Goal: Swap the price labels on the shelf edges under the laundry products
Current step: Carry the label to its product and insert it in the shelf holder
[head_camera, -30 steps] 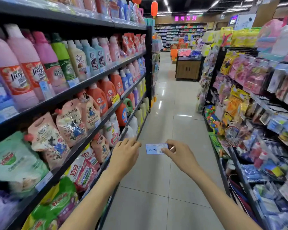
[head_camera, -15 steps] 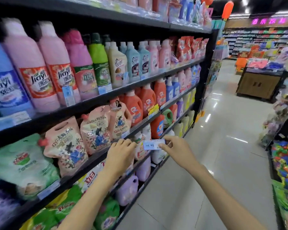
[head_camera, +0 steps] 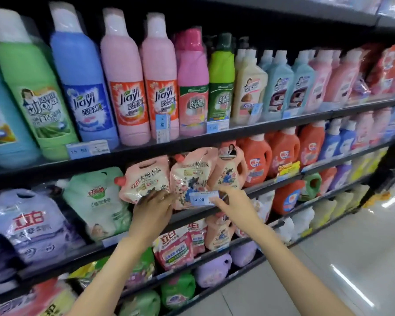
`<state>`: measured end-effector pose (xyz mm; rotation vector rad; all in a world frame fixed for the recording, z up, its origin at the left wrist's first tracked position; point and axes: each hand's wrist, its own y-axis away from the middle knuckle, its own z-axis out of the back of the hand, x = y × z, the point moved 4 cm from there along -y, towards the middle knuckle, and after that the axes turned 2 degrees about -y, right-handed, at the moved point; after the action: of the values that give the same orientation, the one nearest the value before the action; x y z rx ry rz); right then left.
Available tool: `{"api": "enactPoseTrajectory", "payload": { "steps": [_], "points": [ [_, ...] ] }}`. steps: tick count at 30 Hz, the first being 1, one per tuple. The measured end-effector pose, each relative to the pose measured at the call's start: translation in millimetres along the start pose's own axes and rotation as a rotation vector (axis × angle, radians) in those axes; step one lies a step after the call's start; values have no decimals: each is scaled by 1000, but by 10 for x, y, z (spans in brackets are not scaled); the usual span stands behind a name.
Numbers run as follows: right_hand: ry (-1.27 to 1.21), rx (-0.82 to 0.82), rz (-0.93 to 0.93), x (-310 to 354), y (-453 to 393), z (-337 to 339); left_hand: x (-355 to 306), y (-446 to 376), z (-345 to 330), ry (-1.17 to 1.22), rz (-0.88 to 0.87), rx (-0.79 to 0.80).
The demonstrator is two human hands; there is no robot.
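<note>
Your right hand [head_camera: 232, 205] pinched the price label [head_camera: 203, 198] by its right end; your left hand [head_camera: 154, 207] lay spread against a pink pouch [head_camera: 146, 179]. You had carried the label from mid-aisle to the shelf edge [head_camera: 192, 214], so fitting seemed next. It was pale blue, reading 14.90.

Your right hand [head_camera: 232, 205] pinches price label [head_camera: 203, 198] reading 14.90, held against pink pouch [head_camera: 189, 179] just above black shelf edge [head_camera: 192, 214]. Your left hand [head_camera: 153, 207] rests fingers on neighbouring pouch [head_camera: 144, 176]. Tall bottles [head_camera: 123, 87] line shelf above; label 15.50 [head_camera: 87, 149] sits there.
</note>
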<state>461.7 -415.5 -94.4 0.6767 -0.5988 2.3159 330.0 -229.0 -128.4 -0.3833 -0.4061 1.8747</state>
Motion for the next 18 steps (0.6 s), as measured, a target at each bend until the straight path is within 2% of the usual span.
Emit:
{"api": "enactPoseTrajectory", "payload": {
  "steps": [7,18],
  "points": [
    [-46,76,86,5,-587,-692,396,14,-323,-33,43,59],
    [-51,208,116,-406,-857,-1292,393,-42,-803,51,105,85]
  ]
}}
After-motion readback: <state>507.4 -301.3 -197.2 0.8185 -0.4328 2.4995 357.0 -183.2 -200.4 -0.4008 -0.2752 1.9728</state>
